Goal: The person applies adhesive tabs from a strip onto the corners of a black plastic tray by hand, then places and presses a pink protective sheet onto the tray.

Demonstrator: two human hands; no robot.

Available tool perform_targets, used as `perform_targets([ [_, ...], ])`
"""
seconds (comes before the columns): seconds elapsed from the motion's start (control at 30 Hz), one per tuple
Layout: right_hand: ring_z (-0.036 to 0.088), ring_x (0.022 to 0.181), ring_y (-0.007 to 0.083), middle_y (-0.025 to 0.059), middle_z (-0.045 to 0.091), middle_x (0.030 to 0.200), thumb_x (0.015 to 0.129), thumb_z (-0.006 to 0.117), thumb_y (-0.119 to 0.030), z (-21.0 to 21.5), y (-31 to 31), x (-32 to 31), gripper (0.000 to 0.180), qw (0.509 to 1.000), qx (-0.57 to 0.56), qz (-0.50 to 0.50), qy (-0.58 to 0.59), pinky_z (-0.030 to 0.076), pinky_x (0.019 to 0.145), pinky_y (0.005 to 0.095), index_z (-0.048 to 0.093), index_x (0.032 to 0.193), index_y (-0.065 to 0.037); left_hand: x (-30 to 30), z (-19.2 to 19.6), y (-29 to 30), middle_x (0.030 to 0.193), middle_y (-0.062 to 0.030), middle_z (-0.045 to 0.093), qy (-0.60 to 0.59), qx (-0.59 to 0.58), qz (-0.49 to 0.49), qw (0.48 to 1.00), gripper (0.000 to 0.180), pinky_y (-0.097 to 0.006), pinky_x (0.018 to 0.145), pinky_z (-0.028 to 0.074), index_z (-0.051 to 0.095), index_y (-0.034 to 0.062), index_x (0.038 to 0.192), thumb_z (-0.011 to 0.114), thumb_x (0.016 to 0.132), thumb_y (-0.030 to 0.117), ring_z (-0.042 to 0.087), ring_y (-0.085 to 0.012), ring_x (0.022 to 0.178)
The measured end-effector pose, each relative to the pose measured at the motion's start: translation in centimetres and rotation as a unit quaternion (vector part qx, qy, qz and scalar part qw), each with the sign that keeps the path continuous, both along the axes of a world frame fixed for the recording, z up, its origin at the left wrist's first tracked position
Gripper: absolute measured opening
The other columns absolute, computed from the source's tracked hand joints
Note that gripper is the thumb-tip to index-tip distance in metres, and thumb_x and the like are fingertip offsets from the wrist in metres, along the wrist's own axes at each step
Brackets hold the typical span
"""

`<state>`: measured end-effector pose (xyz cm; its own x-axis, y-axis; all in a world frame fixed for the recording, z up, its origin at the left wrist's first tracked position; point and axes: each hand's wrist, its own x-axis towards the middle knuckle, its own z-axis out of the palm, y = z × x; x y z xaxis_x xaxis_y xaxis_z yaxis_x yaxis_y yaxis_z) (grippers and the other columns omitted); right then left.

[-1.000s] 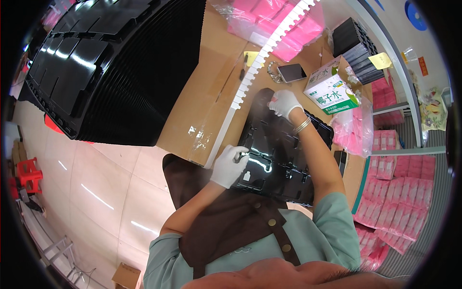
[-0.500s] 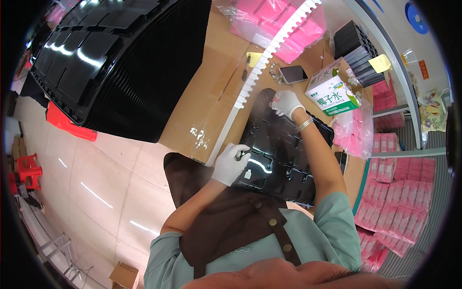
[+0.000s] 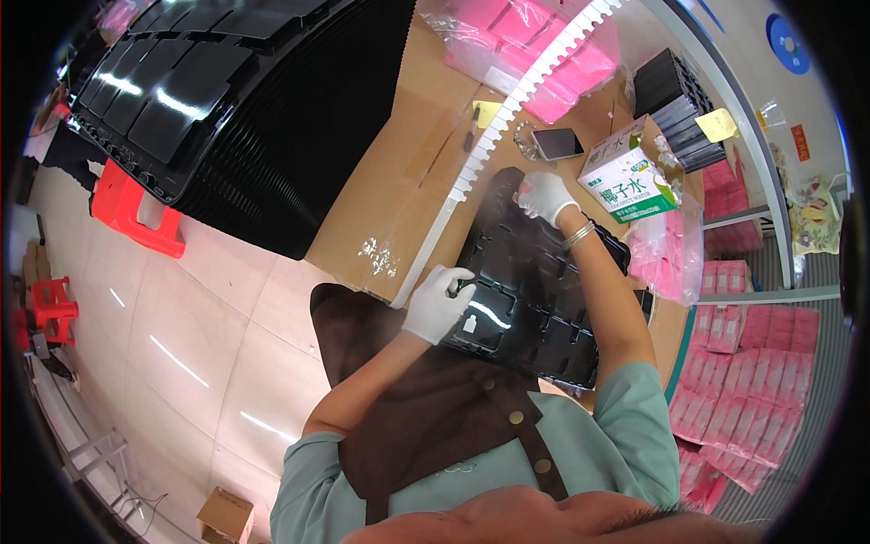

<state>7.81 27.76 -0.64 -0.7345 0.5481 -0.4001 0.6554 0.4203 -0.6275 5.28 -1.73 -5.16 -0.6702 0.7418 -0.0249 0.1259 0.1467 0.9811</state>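
A black moulded plastic tray [image 3: 535,290] with several compartments lies on the table in front of me. My left hand [image 3: 437,304], in a white glove, grips the tray's near left edge. My right hand [image 3: 545,196], also gloved and with a bracelet at the wrist, rests on the tray's far edge with its fingers curled on the rim. Both forearms reach out from my green sleeves over a brown apron.
A tall stack of black trays [image 3: 227,109] stands at the left beside a cardboard box [image 3: 399,181]. A white toothed strip [image 3: 507,118], a phone [image 3: 557,142], a green-and-white carton [image 3: 625,177], pink packets [image 3: 535,54] and more black trays [image 3: 675,100] lie beyond. Red stools [image 3: 136,213] stand on the floor.
The view has shifted slightly, so the large stack of trays sits higher and further left. Both hands stay on the black tray in nearly the same places.
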Motion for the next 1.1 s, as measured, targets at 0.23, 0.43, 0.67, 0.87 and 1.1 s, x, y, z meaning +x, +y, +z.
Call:
perform_targets([
  [0.23, 0.057, 0.048, 0.0174, 0.0096, 0.056, 0.058, 0.078, 0.064, -0.013, 1.4, -1.2, -1.2, 0.019, 0.991, 0.097, 0.033, -0.086, 0.046, 0.046, 0.0289, 0.055, 0.069, 0.000, -0.1, -0.1, 0.1, 0.072, -0.0023, 0.046, 0.024, 0.020, 0.009, 0.999, 0.021, -0.026, 0.058, 0.041, 0.065, 0.0076, 0.096, 0.070, 0.077, 0.013, 0.046, -0.0118, 0.061],
  [0.43, 0.057, 0.049, 0.0182, 0.0094, 0.057, 0.059, 0.078, 0.065, -0.016, 0.6, -0.7, 0.4, 0.018, 0.997, 0.074, 0.031, -0.005, 0.045, 0.048, 0.0287, 0.056, 0.070, -0.003, 0.0, -0.3, 0.0, 0.071, -0.0020, 0.046, 0.007, 0.028, 0.010, 1.000, 0.020, -0.026, 0.058, 0.041, 0.065, 0.0072, 0.096, 0.070, 0.077, 0.012, 0.046, -0.0120, 0.061],
  [0.67, 0.053, 0.048, 0.0156, 0.0080, 0.056, 0.060, 0.080, 0.063, -0.015, 0.0, -0.9, 0.3, 0.017, 0.991, 0.124, 0.050, 0.021, 0.044, 0.048, 0.0283, 0.056, 0.070, -0.003, 0.0, -0.3, -0.1, 0.071, -0.0021, 0.046, 0.001, 0.029, 0.013, 0.999, 0.020, -0.026, 0.057, 0.041, 0.065, 0.0064, 0.095, 0.070, 0.077, 0.011, 0.046, -0.0120, 0.060],
  [0.87, 0.053, 0.048, 0.0135, 0.0048, 0.053, 0.059, 0.080, 0.063, -0.010, 0.0, -0.3, 0.0, 0.014, 0.997, 0.065, 0.042, -0.009, 0.043, 0.045, 0.0260, 0.053, 0.071, -0.004, 0.0, -0.4, -0.1, 0.077, -0.0028, 0.052, -0.006, 0.000, 0.003, 1.000, 0.018, -0.029, 0.063, 0.045, 0.065, 0.0127, 0.095, 0.067, 0.078, 0.018, 0.054, -0.0156, 0.067],
  [1.1, 0.055, 0.047, 0.0152, 0.0062, 0.054, 0.059, 0.079, 0.063, -0.011, 0.3, 0.2, -0.5, 0.014, 0.998, 0.029, 0.037, -0.030, 0.044, 0.042, 0.0260, 0.053, 0.073, -0.003, 0.0, -0.4, -0.1, 0.076, -0.0030, 0.052, -0.024, 0.008, -0.002, 1.000, 0.018, -0.029, 0.063, 0.046, 0.065, 0.0120, 0.095, 0.067, 0.078, 0.018, 0.054, -0.0157, 0.067],
])
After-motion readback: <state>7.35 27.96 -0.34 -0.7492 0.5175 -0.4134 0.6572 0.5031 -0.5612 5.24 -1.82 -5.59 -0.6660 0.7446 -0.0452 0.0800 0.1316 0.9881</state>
